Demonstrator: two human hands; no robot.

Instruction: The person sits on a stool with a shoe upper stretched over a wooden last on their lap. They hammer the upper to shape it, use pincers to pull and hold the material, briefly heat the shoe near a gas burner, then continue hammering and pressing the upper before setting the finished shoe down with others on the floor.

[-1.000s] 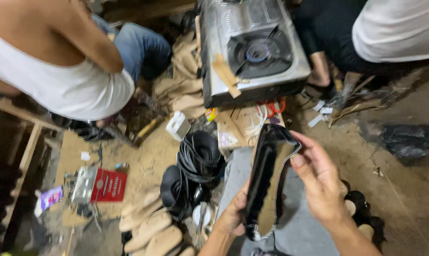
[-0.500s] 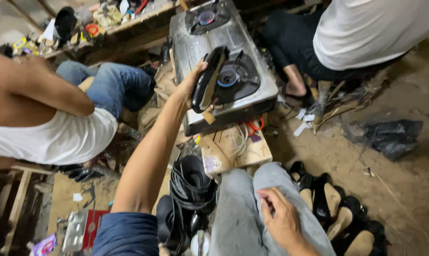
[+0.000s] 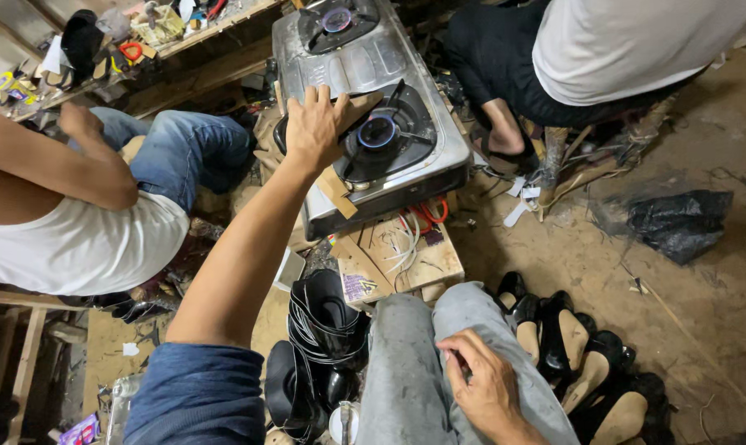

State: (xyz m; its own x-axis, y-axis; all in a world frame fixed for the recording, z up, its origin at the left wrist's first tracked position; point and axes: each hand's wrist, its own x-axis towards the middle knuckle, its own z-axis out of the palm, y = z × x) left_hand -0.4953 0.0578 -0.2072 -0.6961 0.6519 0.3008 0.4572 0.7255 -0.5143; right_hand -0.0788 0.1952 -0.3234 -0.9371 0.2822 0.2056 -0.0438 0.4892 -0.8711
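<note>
My left hand (image 3: 313,125) reaches out to a steel two-burner gas stove (image 3: 364,62) and is closed on a black shoe piece with a tan sole (image 3: 361,104). It presses this piece flat against the stove top, just left of the near burner (image 3: 379,132). My right hand (image 3: 481,386) rests on my grey jeans (image 3: 406,371) at the knee. Its fingers are loosely bent and nothing shows in it.
A person in a white vest and blue jeans (image 3: 76,239) sits at the left. Another person in a white shirt (image 3: 628,41) sits behind the stove. Black shoes with tan insoles (image 3: 566,350) lie at my right. Stacked black uppers (image 3: 327,321) lie at my left, and a black bag (image 3: 678,222) further right.
My left hand carried the shoe piece from in front of me out to the stove and lowered it beside the near burner. My right hand let go and dropped to my knee.
</note>
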